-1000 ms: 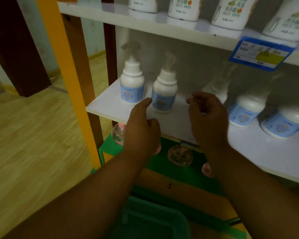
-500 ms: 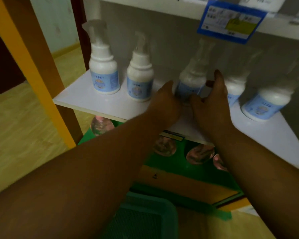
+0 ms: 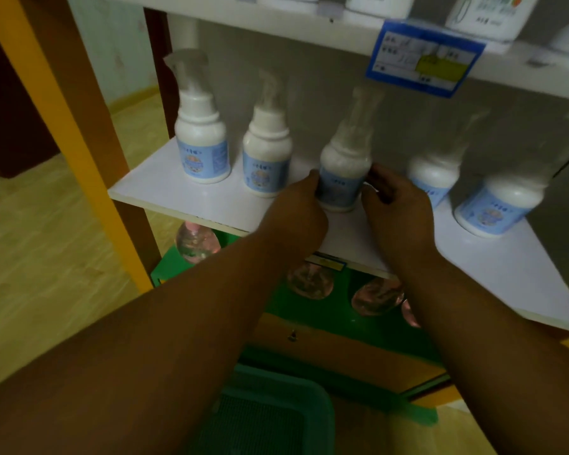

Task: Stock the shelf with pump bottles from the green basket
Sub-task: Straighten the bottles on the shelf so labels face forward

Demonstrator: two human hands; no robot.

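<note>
Several white pump bottles with blue labels stand in a row on the white shelf. The third from the left, the middle pump bottle, stands upright between my hands. My left hand presses against its left side and my right hand curls around its right side. Two bottles stand to its left and two more to its right. The green basket sits low in front of me, its inside dark.
A blue price tag hangs from the upper shelf, which carries larger white bottles. Clear round bottles rest on a green shelf below. An orange post frames the left side, with wooden floor beyond.
My hands moved from the shelf's front edge up to the middle bottle and closed around its sides. The view shifted closer to the shelf.
</note>
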